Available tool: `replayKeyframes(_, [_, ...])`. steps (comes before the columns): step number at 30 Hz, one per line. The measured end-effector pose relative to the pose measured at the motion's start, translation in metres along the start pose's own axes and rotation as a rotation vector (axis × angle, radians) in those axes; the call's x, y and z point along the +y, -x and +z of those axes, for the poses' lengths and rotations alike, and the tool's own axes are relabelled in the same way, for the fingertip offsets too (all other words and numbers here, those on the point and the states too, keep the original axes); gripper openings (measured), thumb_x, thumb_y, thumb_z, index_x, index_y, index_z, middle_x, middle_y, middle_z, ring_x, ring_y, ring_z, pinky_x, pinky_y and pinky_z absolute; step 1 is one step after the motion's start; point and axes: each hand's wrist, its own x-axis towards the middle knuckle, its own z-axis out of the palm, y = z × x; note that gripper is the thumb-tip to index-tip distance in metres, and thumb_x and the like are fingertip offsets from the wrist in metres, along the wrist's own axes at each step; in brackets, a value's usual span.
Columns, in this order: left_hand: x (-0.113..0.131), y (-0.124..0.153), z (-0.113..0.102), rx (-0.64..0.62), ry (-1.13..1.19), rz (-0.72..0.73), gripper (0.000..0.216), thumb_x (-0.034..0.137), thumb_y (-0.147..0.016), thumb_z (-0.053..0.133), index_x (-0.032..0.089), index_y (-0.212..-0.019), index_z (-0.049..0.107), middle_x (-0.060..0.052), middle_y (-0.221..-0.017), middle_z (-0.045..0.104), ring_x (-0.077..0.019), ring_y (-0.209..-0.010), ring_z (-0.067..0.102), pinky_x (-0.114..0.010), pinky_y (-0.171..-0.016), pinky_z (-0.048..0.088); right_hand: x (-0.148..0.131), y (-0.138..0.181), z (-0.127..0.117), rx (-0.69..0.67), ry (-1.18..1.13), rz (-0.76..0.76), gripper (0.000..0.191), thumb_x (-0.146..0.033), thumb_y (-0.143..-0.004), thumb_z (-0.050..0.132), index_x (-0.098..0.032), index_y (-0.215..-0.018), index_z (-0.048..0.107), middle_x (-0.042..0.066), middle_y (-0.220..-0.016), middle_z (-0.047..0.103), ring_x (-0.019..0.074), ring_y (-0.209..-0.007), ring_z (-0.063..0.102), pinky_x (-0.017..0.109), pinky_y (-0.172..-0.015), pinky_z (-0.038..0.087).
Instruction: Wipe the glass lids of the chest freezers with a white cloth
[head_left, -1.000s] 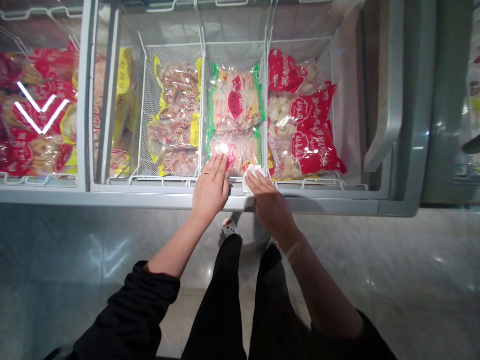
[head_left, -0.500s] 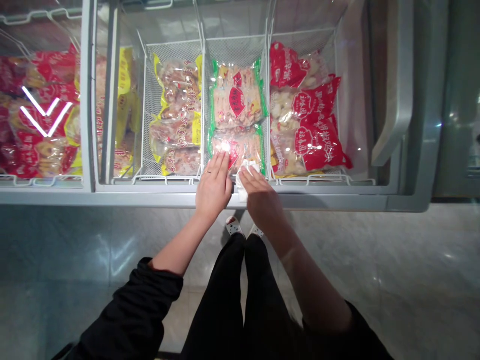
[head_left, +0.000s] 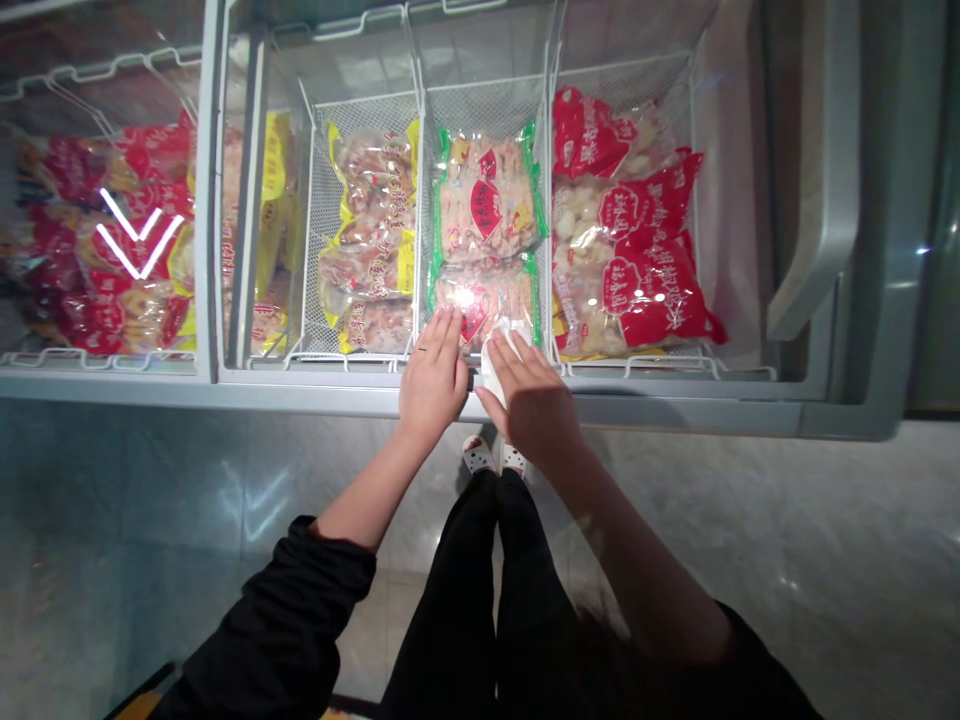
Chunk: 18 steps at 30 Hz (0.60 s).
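Note:
My left hand (head_left: 433, 378) lies flat on the front rim of a chest freezer (head_left: 330, 396), fingers stretched forward, holding nothing. Just right of it, my right hand (head_left: 534, 398) presses a crumpled white cloth (head_left: 493, 372) against the same rim. Its fingers lie over the cloth, and the thumb sticks out to the left. Beyond both fingertips are green-edged bags of frozen food (head_left: 487, 205) with red labels, in the middle wire basket.
Yellow-edged bags (head_left: 371, 235) fill the basket on the left, and red bags (head_left: 637, 240) the one on the right. A grey handle (head_left: 821, 200) stands at the right. More bags lie under the glass (head_left: 120, 230) at far left. Tiled floor (head_left: 750, 530) lies below.
The view has shifted, so the freezer sits slightly further right in the picture. My right thumb now shows apart from the fingers. My left hand stays on the rim.

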Motion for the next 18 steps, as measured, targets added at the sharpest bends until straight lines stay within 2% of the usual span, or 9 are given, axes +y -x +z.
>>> replayKeyframes(5, [-0.002, 0.002, 0.001, 0.016, -0.004, -0.004, 0.064, 0.010, -0.103, 0.040, 0.020, -0.167, 0.039, -0.011, -0.172, 0.046, -0.0249, -0.164, 0.037, -0.051, -0.134, 0.038, 0.014, 0.011, -0.010, -0.134, 0.041, -0.164, 0.055, -0.027, -0.106, 0.059, -0.006, -0.156, 0.056, 0.018, -0.165, 0.054, 0.0325, -0.157, 0.047, 0.053, -0.132, 0.038])
replayKeyframes(8, [-0.002, 0.003, 0.003, 0.038, -0.009, -0.006, 0.065, 0.009, -0.103, 0.040, 0.019, -0.167, 0.039, -0.011, -0.171, 0.048, -0.0242, -0.163, 0.038, -0.050, -0.134, 0.038, 0.017, 0.011, -0.009, -0.116, 0.072, -0.161, 0.054, -0.029, -0.108, 0.055, -0.005, -0.156, 0.056, 0.017, -0.165, 0.054, 0.0321, -0.157, 0.047, 0.052, -0.131, 0.039])
replayKeyframes(13, [-0.005, 0.005, 0.004, 0.108, 0.082, -0.013, 0.063, 0.009, -0.105, 0.037, 0.018, -0.167, 0.040, -0.012, -0.172, 0.046, -0.0229, -0.165, 0.034, -0.046, -0.135, 0.035, -0.002, -0.008, 0.010, -0.054, 0.098, -0.079, 0.060, -0.031, -0.106, 0.059, -0.002, -0.159, 0.052, 0.020, -0.167, 0.050, 0.0341, -0.159, 0.044, 0.052, -0.131, 0.038])
replayKeyframes(15, [-0.008, 0.005, 0.002, 0.138, 0.139, -0.022, 0.061, 0.014, -0.108, 0.036, 0.022, -0.168, 0.039, -0.009, -0.173, 0.045, -0.0215, -0.165, 0.034, -0.046, -0.136, 0.034, -0.005, -0.014, 0.012, -0.062, 0.095, -0.110, 0.061, -0.031, -0.106, 0.058, -0.002, -0.159, 0.052, 0.019, -0.168, 0.049, 0.0340, -0.159, 0.044, 0.052, -0.132, 0.037])
replayKeyframes(18, [-0.011, 0.004, -0.001, 0.139, 0.223, -0.023, 0.057, 0.021, -0.112, 0.035, 0.025, -0.169, 0.038, -0.007, -0.174, 0.044, -0.0207, -0.164, 0.036, -0.046, -0.136, 0.034, 0.005, -0.015, 0.004, -0.117, 0.087, -0.208, 0.059, -0.032, -0.107, 0.055, -0.005, -0.159, 0.053, 0.017, -0.168, 0.049, 0.0319, -0.159, 0.045, 0.050, -0.132, 0.039])
